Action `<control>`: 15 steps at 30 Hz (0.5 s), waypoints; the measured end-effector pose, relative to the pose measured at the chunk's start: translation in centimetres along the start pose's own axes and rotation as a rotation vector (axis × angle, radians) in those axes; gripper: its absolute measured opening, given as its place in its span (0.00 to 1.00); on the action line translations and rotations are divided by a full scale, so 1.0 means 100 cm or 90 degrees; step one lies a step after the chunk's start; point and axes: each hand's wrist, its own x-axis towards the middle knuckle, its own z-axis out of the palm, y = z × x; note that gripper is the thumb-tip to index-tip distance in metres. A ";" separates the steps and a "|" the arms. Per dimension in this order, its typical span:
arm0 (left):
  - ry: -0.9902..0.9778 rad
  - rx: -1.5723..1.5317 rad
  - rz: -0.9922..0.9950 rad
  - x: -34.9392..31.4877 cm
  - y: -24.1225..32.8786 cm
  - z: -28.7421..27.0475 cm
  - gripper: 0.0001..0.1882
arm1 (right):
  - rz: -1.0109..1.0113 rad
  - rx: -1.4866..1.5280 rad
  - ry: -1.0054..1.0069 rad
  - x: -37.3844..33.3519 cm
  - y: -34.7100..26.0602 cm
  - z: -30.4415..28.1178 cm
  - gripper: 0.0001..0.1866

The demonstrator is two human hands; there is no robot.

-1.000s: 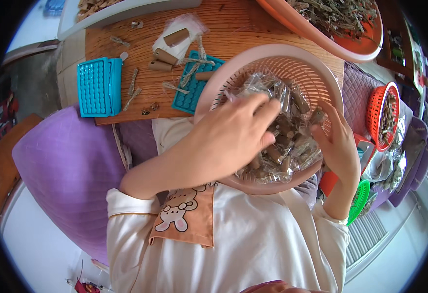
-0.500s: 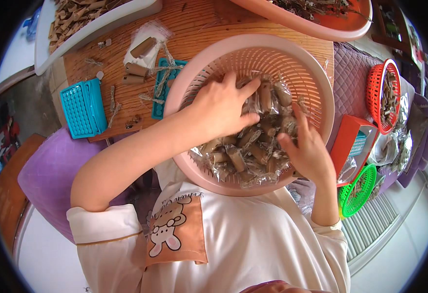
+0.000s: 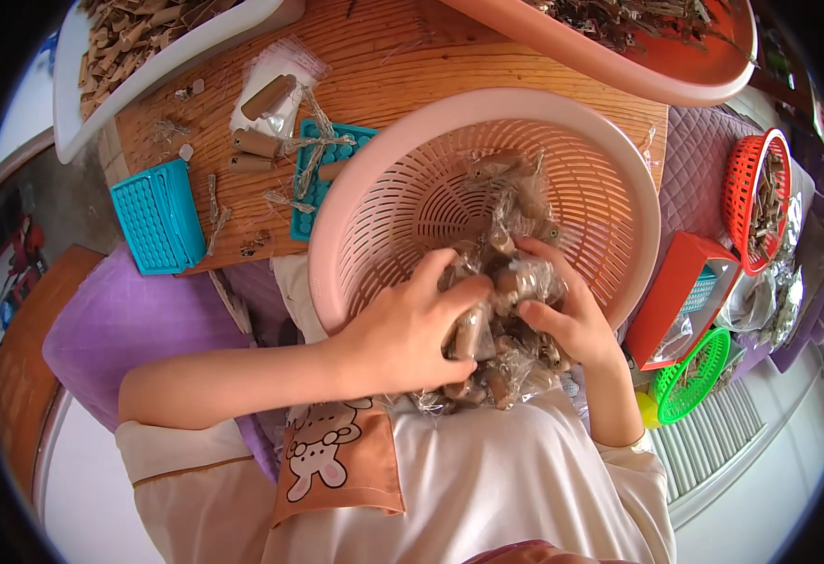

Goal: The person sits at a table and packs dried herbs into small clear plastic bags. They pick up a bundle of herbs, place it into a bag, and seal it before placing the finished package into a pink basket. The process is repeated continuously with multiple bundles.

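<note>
A pink plastic colander basket (image 3: 325, 249) is tilted in front of me. Small brown paper-like rolls in clear plastic bags (image 3: 498, 376) are heaped at its near side, against my front. My left hand (image 3: 412, 324) curls round the left of this heap, thumb and fingers pressed onto several bags. From the other side my right hand (image 3: 576, 315) grips the heap too, fingers bent over a crinkled bag. Some bagged rolls (image 3: 525, 193) lie farther up the basket wall, past my fingertips. The near rim is hidden by the bags and hands.
Brown tubes (image 3: 256, 143), plastic bags (image 3: 285, 66) and blue trays (image 3: 156, 216) lie on the wooden table (image 3: 374, 70). A white tub (image 3: 181, 52) and an orange basin (image 3: 619, 70) stand beyond. Red (image 3: 739, 188) and green (image 3: 713, 362) baskets stand right, beside a red box (image 3: 651, 324).
Both hands have moved nearer to me and closed in on the bagged rolls. The heap has shifted to the basket's near side, baring its slotted bottom, and the basket has tipped.
</note>
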 end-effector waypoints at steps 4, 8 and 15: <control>0.083 0.010 0.166 -0.009 0.002 0.010 0.31 | -0.092 -0.056 -0.017 -0.010 0.006 -0.006 0.31; 0.128 -0.033 0.346 -0.011 -0.002 0.018 0.24 | -0.255 -0.081 -0.099 -0.012 0.016 -0.013 0.28; 0.222 0.128 0.546 -0.003 -0.007 0.027 0.22 | -0.420 0.220 -0.031 -0.021 0.055 0.002 0.22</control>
